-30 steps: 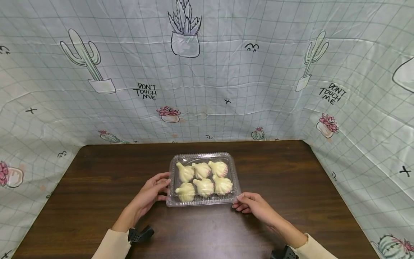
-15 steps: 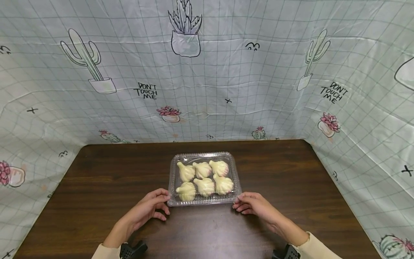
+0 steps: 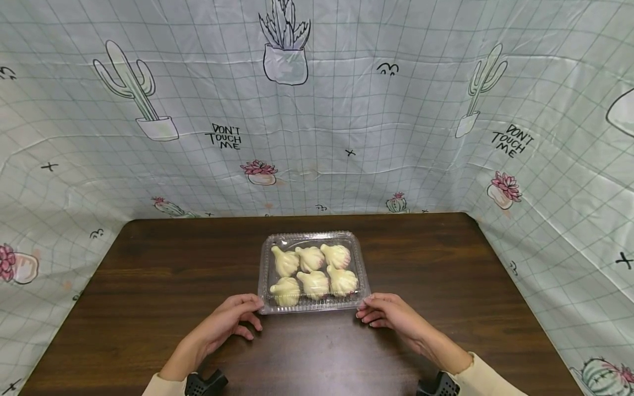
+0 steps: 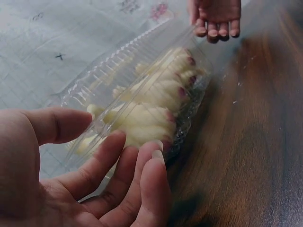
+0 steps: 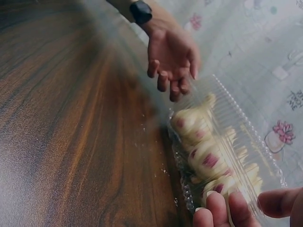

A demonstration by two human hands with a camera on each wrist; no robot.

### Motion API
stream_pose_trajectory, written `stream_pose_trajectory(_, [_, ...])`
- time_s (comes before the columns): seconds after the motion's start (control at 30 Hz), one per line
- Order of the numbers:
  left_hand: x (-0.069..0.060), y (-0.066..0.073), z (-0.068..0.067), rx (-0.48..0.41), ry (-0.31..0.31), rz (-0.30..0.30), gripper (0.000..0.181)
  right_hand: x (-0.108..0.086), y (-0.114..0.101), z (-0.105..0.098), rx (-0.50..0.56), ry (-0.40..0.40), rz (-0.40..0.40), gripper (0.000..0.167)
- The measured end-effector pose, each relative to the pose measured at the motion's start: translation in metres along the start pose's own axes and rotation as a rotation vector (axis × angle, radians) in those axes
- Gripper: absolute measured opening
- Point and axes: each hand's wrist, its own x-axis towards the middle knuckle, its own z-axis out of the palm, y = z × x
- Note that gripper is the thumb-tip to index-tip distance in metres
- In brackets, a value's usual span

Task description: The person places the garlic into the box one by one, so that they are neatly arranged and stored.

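A clear plastic clamshell container (image 3: 311,309) sits closed on the table, with several pale yellow garlic bulbs (image 3: 313,283) inside in two rows. Pink-purple patches mark the bulbs' ends. At the container's front left corner, my left hand (image 3: 225,322) pinches the rim between thumb and forefinger, its other fingers bent loosely below. My right hand (image 3: 393,316) pinches the front right corner in the same way. In the left wrist view, the thumb (image 4: 64,124) is on one side of the rim and the fingers are on the other. The right fingertips (image 5: 218,205) partly cover the nearest bulb.
The dark wooden table (image 3: 188,258) extends around the container on all sides. Behind it and at both sides hangs a pale grid-patterned cloth (image 3: 317,110) printed with cacti. Black wrist devices (image 3: 205,382) are strapped at both sleeves.
My left hand has slid from the container's left side toward me to its front left corner, now pinching there. The right hand stays at its corner. The container has barely shifted.
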Motion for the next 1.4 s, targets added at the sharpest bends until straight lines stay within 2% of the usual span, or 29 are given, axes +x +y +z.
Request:
stream_pose_trajectory(0.37, [-0.0018,0.0014,0.0067,0.078,0.012,-0.006,0.032,0.001,0.0021,0.002,-0.009,0.008,-0.002,0.031])
stream_pose_trajectory(0.6, [-0.0019,0.0035,0.0056,0.111,0.01,0.003,0.031,0.0016,0.0027,0.0011,-0.003,0.001,-0.003,0.031])
stream_pose_trajectory(1.03, [-0.0019,0.0018,0.0062,0.078,0.025,0.004,0.029,0.0021,0.0026,0.0017,0.005,0.019,0.007,0.031])
stream_pose_trajectory(1.4, [-0.0009,0.0025,0.0056,0.094,0.02,0.013,0.027,0.0032,0.0037,0.0074,0.044,0.086,-0.022,0.024])
